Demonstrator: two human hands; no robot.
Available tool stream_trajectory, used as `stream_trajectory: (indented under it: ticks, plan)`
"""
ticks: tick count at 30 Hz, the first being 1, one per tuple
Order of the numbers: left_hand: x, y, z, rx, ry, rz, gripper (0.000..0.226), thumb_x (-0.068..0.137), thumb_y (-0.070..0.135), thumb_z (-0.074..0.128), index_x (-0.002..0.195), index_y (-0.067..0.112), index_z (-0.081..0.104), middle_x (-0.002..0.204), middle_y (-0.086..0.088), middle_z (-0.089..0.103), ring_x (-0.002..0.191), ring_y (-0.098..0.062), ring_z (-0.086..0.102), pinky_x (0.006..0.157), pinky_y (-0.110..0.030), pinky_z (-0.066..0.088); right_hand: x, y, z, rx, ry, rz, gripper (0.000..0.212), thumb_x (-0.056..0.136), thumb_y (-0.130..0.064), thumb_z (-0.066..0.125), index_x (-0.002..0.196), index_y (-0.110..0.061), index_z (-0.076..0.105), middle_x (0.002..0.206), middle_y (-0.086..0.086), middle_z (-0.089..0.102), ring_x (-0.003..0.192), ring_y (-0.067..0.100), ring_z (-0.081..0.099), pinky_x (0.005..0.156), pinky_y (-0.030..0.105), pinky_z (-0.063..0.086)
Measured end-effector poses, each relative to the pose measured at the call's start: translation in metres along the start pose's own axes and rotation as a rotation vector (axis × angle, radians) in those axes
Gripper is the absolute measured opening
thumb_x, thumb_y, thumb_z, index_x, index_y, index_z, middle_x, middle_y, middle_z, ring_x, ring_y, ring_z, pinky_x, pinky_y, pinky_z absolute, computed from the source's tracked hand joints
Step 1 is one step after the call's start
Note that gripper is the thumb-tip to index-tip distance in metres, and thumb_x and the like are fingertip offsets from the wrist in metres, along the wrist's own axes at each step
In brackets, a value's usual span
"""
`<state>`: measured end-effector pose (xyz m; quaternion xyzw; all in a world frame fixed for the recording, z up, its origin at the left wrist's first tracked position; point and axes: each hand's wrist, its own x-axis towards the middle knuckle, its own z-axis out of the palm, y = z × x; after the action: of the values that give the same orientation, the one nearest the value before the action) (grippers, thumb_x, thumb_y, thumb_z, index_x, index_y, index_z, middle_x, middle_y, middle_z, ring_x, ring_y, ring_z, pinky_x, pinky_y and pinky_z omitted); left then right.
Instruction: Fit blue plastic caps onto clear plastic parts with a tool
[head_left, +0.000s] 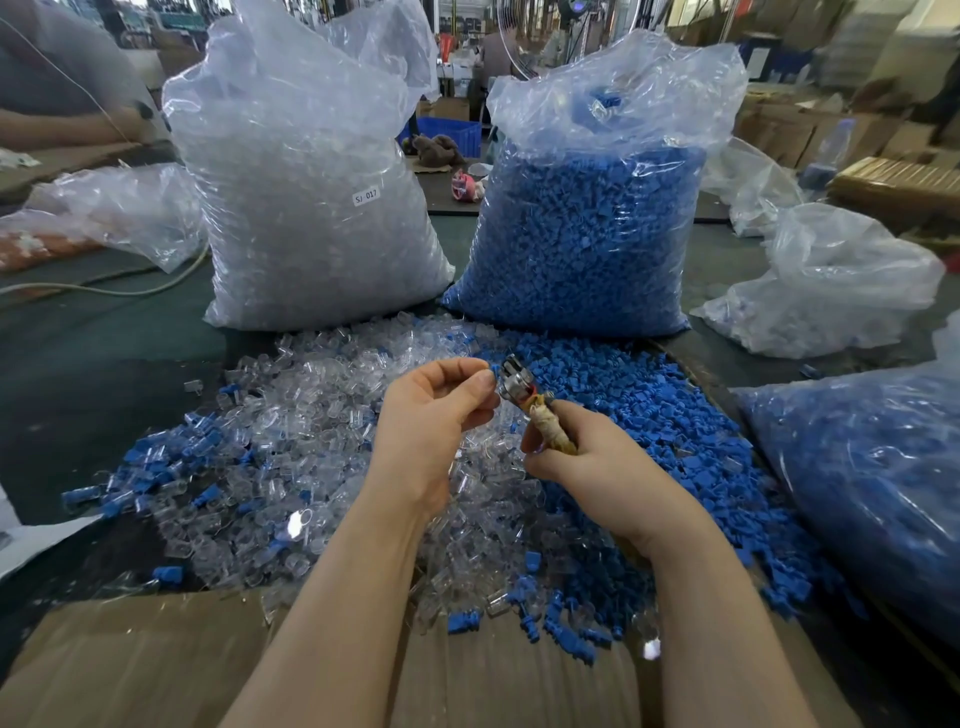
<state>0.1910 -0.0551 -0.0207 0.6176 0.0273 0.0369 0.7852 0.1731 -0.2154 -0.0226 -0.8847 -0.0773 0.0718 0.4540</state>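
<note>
Right hand grips cloth-wrapped tool, metal head tilted up-left; left hand pinches a blue cap against that head; loose clear parts and blue caps heaped mid-table; full bags toward far edge.

workshop hall | dark green table | cardboard boxes right | daylight

Even bright light, glare on bags — blurred, warped edges
</note>
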Motion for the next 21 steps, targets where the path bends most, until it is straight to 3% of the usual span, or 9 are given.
stream_trajectory:
  ticks: [5, 9, 21]
  plan:
    - [0.0005, -0.0007, 0.0008, -0.040, 0.001, -0.011, 0.007, 0.088, 0.000, 0.066, 0.089, 0.007, 0.067, 0.079, -0.005, 0.068, 0.065, -0.008, 0.065, 0.065, -0.019, 0.055, 0.0012, 0.0008, 0.0011, -0.012, -0.002, 0.004, 0.010, 0.085, -0.019, 0.060, 0.083, -0.025, 0.053, 0.053, -0.018, 0.050, 0.046, 0.003, 0.039, 0.054, 0.029, 0.034]
    - [0.0005, -0.0005, 0.0005, -0.060, 0.006, -0.028, 0.007, 0.088, 0.000, 0.066, 0.089, 0.007, 0.068, 0.082, -0.008, 0.069, 0.066, -0.008, 0.065, 0.064, -0.019, 0.055, 0.0028, 0.0006, 0.0048, -0.035, 0.035, 0.000, 0.012, 0.085, -0.014, 0.057, 0.079, -0.024, 0.052, 0.050, -0.017, 0.049, 0.042, 0.004, 0.038, 0.048, 0.028, 0.032]
    - [0.0006, -0.0017, 0.0017, -0.026, 0.033, -0.053, 0.007, 0.090, 0.001, 0.065, 0.088, 0.007, 0.068, 0.080, -0.006, 0.070, 0.068, -0.010, 0.064, 0.064, -0.020, 0.056, 0.0028, -0.0011, 0.0059, -0.118, 0.071, -0.008, 0.011, 0.084, -0.016, 0.054, 0.077, -0.025, 0.051, 0.062, -0.005, 0.051, 0.055, 0.016, 0.043, 0.052, 0.032, 0.035]
